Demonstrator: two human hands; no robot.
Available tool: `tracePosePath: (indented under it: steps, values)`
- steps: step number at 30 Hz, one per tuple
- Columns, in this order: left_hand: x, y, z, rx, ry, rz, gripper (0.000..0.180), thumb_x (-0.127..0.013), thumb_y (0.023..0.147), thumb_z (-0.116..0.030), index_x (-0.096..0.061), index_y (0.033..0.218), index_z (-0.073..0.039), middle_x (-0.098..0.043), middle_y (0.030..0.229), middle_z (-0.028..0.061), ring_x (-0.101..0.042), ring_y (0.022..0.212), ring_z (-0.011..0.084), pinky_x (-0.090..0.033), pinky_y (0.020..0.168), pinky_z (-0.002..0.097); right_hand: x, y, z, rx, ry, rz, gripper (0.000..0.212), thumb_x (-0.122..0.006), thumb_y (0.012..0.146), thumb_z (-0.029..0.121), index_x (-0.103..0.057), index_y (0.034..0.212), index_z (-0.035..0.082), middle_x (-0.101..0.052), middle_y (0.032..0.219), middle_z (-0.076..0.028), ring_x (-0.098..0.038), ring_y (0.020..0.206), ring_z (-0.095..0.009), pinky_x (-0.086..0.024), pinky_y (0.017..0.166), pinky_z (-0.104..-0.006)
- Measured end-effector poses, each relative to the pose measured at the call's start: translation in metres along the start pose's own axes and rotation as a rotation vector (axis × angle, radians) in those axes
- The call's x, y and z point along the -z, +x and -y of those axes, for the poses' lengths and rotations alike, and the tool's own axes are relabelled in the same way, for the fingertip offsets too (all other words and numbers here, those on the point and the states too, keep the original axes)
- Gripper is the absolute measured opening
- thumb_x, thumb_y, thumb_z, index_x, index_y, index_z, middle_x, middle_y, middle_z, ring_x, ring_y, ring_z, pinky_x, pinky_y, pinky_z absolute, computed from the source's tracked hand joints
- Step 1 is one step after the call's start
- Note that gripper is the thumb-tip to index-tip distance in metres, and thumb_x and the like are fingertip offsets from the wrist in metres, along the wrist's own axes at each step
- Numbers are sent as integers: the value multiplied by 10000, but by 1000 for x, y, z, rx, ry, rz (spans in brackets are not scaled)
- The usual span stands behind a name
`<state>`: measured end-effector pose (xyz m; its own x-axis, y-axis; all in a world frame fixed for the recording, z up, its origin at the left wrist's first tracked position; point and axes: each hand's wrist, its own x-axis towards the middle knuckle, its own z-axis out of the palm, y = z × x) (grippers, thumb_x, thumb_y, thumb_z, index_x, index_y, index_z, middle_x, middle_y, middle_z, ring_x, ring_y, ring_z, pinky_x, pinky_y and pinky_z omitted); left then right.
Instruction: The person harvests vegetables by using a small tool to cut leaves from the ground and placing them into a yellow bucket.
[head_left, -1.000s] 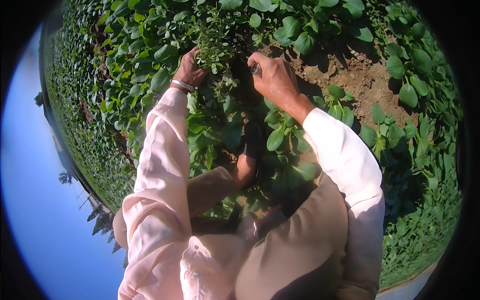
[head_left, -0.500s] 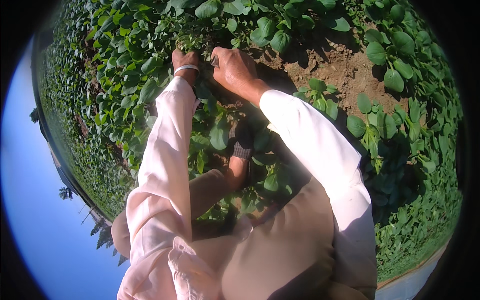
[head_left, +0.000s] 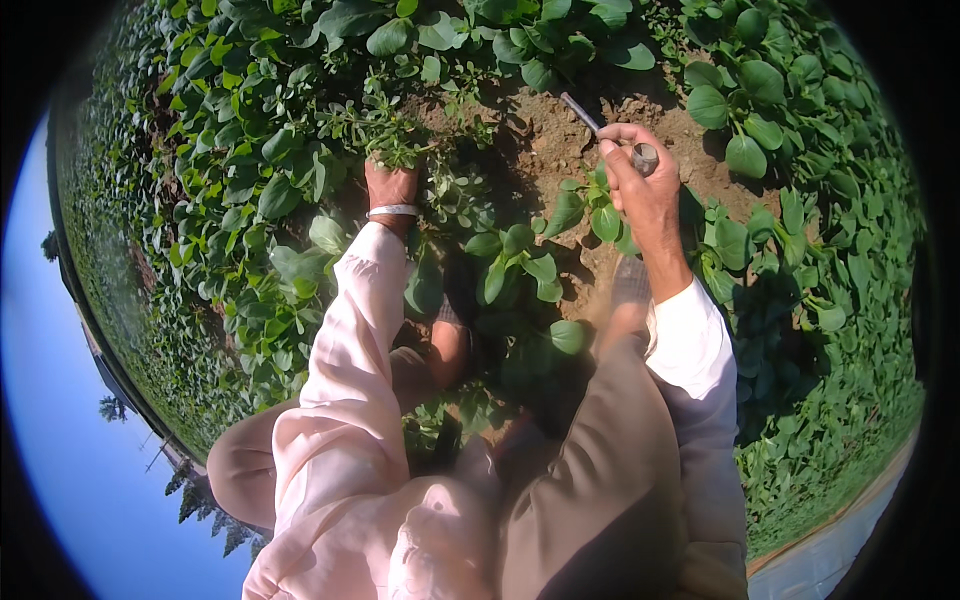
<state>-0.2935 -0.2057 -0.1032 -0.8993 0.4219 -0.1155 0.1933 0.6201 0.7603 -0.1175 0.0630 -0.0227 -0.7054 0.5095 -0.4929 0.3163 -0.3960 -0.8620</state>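
Note:
My left hand [head_left: 392,187], with a white band at the wrist, is closed round a small-leaved weed [head_left: 385,135]; leaves hide its fingertips. More of the same sprawling weed [head_left: 465,190] hangs beside that hand. Off to the right, my right hand [head_left: 648,200] grips a hand tool [head_left: 581,112]. The tool has a thin dark metal shaft pointing up and left, and the round butt of its handle shows above my fist. Bare soil [head_left: 545,130] lies under the shaft. A young broad-leaved plant [head_left: 515,260] grows between my arms.
Dense broad-leaved plants [head_left: 265,190] fill the left side, and more [head_left: 760,100] stand at the right. My shoes [head_left: 450,312] and bent knees are close below my hands. A pale strip [head_left: 830,550] edges the field at the lower right.
My right hand has moved right, away from my left, bringing the tool into plain view. My left hand has come slightly nearer with the weed. More soil shows between the hands.

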Motion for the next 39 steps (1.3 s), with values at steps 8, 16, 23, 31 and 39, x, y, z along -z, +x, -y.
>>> tracePosePath:
  steps: [8,16,23,31,39]
  values:
    - [-34,15,-90,-576,696,233,508,-684,568,-46,-669,1071,-117,-583,1060,166,-392,1275,395,-368,954,460,-7,-8,-2,275,-469,-55,102,-631,831,30,-629,927,64,-552,601,-24,-530,524,-126,-409,510,-283]
    - [-52,67,-92,-628,995,119,200,-675,636,-183,-693,808,-83,-594,1069,149,-449,1223,355,-411,876,423,-30,17,-28,442,-720,-82,205,-628,776,59,-613,973,113,-650,698,-141,-642,688,-361,-492,602,-442]
    - [-64,73,-84,-451,912,78,313,-719,622,-150,-610,910,-92,-591,958,92,-550,991,293,-455,809,409,-47,54,-14,378,-640,-108,147,-630,768,55,-644,914,67,-671,738,-149,-659,704,-346,-511,645,-422]
    - [-57,72,-87,-543,869,66,234,-726,600,-146,-621,798,-78,-589,887,99,-577,924,301,-504,734,402,-26,6,-14,329,-651,23,167,-629,771,15,-619,927,76,-650,686,-143,-650,659,-334,-501,596,-390]
    - [-60,75,-79,-560,882,54,345,-706,625,-138,-647,959,-75,-593,846,87,-585,904,280,-497,725,402,-70,65,-30,382,-634,-126,113,-656,787,128,-633,782,17,-651,687,-163,-642,665,-363,-503,615,-416]
